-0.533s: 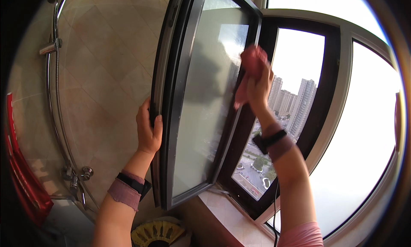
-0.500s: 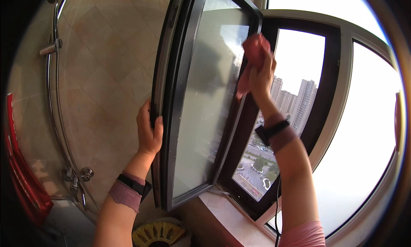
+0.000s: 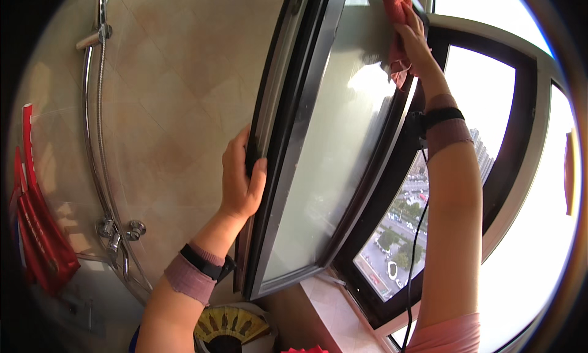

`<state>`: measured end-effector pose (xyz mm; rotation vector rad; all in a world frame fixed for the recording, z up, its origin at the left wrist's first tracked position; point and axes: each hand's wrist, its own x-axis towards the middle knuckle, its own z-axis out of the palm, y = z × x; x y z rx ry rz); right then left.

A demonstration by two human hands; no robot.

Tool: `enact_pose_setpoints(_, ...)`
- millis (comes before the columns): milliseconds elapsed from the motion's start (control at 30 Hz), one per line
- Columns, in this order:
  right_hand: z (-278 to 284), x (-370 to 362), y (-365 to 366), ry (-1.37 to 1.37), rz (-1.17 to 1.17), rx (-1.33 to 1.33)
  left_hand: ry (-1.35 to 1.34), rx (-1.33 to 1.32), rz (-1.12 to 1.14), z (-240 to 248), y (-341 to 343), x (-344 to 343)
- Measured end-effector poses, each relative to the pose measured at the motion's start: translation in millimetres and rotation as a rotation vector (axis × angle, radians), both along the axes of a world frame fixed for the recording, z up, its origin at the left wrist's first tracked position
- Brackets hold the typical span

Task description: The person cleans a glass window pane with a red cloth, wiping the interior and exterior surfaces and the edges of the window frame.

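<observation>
An opened window sash (image 3: 327, 163) with a dark frame and a frosted-looking pane stands in front of me. My left hand (image 3: 242, 175) grips the edge of its frame, thumb on the near side and fingers wrapped behind. High up, my right hand (image 3: 413, 44) holds a reddish-pink cloth (image 3: 397, 44) against the upper right part of the pane, close to the frame. Bunched at the top, the cloth has a loose end hanging below the hand. Each wrist wears a mauve cuff with a black strap; a black cable (image 3: 418, 236) runs down from the right one.
Behind the sash is the dark window opening (image 3: 361, 279), with buildings and a street far below. A chrome shower rail with hose (image 3: 92, 120) runs along the tiled wall at left, near a red bag (image 3: 46, 243). A yellow fan-patterned item (image 3: 229, 322) lies below, beside the pale sill (image 3: 334, 307).
My right hand has moved the cloth up along the pane toward its top corner. My left hand keeps its hold on the frame. The whole view has shifted, so things sit farther right.
</observation>
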<state>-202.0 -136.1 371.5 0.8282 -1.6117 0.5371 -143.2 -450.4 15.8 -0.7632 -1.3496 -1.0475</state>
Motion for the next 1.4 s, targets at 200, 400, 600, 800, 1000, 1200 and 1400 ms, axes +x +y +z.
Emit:
enact_pose_setpoints(200, -67, -11, 18, 0.272, -0.191, 0.155, -0.023, 0.026, -0.069, 0, 9, -5)
enact_pose_setpoints(400, -220, 9, 4, 0.273, -0.186, 0.233, -0.022, 0.039, -0.067, 2, 8, -3)
enact_pose_setpoints(600, -390, 32, -2, 0.061, -0.136, 0.225, -0.016, 0.044, -0.044, 3, 9, -1)
enact_pose_setpoints(800, -529, 54, -3, -0.078, -0.353, 0.332, 0.005, 0.043, -0.043, 6, 12, 2)
enact_pose_setpoints(1000, -563, 97, -11, -0.319, -0.320, 0.464, 0.028, 0.044, 0.012, 2, 6, -1)
enact_pose_setpoints(1200, -462, 109, 9, -0.265, -0.143, 0.680, 0.073, 0.030, 0.040, 5, 5, -1)
enact_pose_setpoints(1400, -231, 97, -15, 0.456, -0.220, 0.488, 0.083, 0.031, 0.020, 8, 5, 0)
